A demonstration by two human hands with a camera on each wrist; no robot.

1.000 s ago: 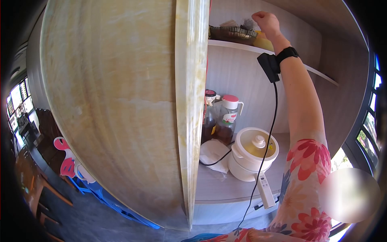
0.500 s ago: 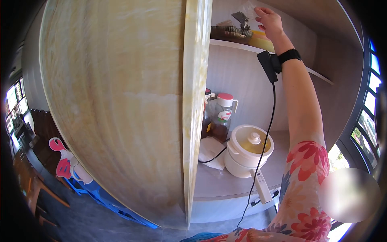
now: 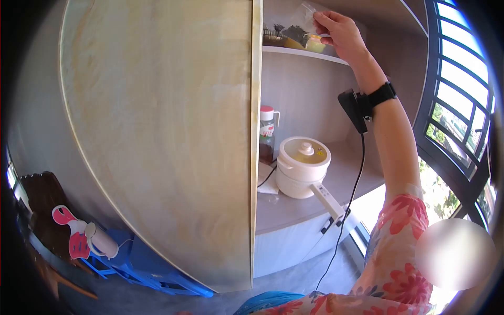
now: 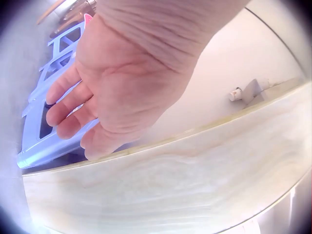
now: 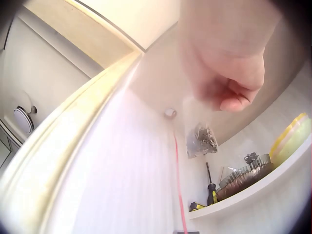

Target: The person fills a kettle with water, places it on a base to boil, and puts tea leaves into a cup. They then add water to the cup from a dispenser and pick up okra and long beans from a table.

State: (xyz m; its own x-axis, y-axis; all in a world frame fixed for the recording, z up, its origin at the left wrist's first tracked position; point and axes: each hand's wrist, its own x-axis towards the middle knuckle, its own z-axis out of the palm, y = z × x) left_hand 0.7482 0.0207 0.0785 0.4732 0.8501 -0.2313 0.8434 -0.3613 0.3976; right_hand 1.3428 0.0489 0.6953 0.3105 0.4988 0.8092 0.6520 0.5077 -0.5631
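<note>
The right hand (image 3: 341,37) is raised in front of the upper shelf (image 3: 304,52), pinching the top of a clear plastic bag (image 3: 305,11) with dark, dry-looking bits in its lower part. In the right wrist view the bag (image 5: 202,140) hangs below the curled fingers of the hand (image 5: 224,73), above a ribbed dish (image 5: 246,179) and a screwdriver (image 5: 211,192). The left hand (image 4: 129,80) shows only in the left wrist view, palm visible and fingers loosely bent, holding nothing, beside the edge of a marbled panel (image 4: 170,185).
A white electric pot (image 3: 302,173) with a long handle stands on the lower counter, beside a jug (image 3: 266,131) with a red lid. The large marbled panel (image 3: 157,131) covers the left. Blue stools (image 3: 136,262) stand below, windows (image 3: 462,63) at right. A black cable (image 3: 353,205) hangs from the right wrist.
The right hand has lifted the bag away from the dish, and the bag now hangs in plain sight. The head view has turned right, showing more of the window.
</note>
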